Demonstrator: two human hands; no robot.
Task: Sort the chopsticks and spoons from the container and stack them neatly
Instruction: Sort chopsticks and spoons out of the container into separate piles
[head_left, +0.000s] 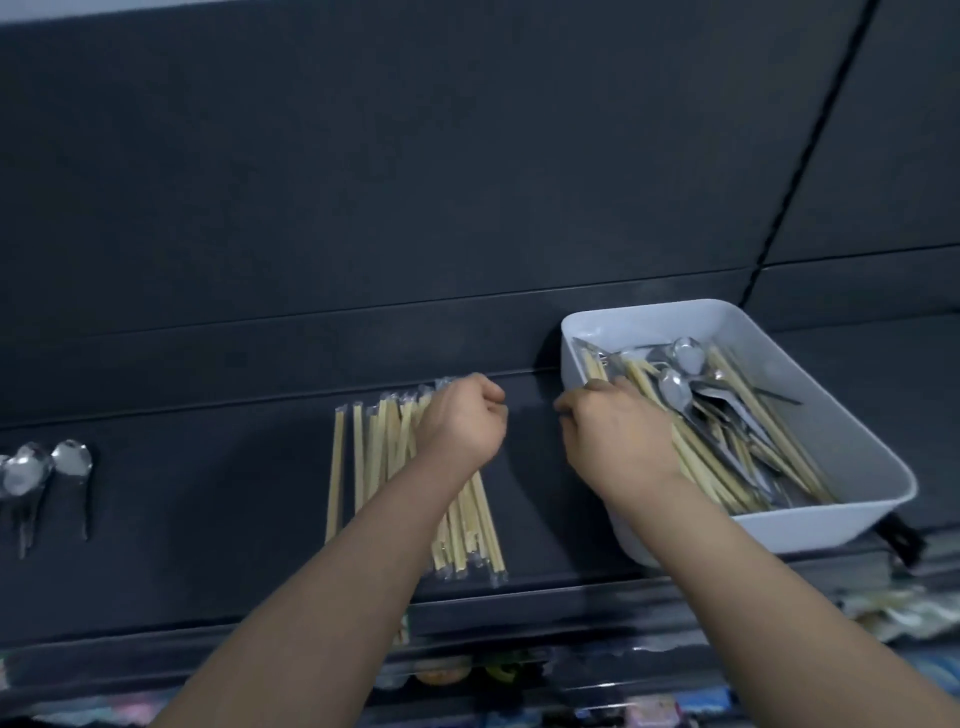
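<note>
Step in hand: Sorting is partway done. The right hand (615, 434) is going for more chopsticks, and the left hand (462, 423) is at the sorted pile.
Right fingers: The right fingers (597, 388) bend down over the near left corner of the container (810, 530) and lie on the chopsticks in the container (701, 467). I cannot tell if they have closed round any, because the back of the hand hides that.
Left fingers: The left fingers (493, 400) are curled in like a fist over the far end of the chopstick pile (374, 452). I cannot tell if they hold a chopstick.
Container: It is white and sits tilted under the right fingers and out to their right. Inside, wrapped chopsticks and the spoons in the container (675, 389) lie mixed and crossing. Plenty is left to sort.
Chopstick pile: It lies on the dark surface (208, 493), under the left fingers and running back along the arm. The sticks point much the same way but fan out a bit.
Sorted spoons: The spoons on the surface (47, 467) lie side by side, far to the left of both hands.
Next move: I think the right fingers must pinch just a few chopsticks and lift them clear of the spoons, then lay them straight on the pile.
Watch out: Spoons lie across the sticks and could get dragged along.
</note>
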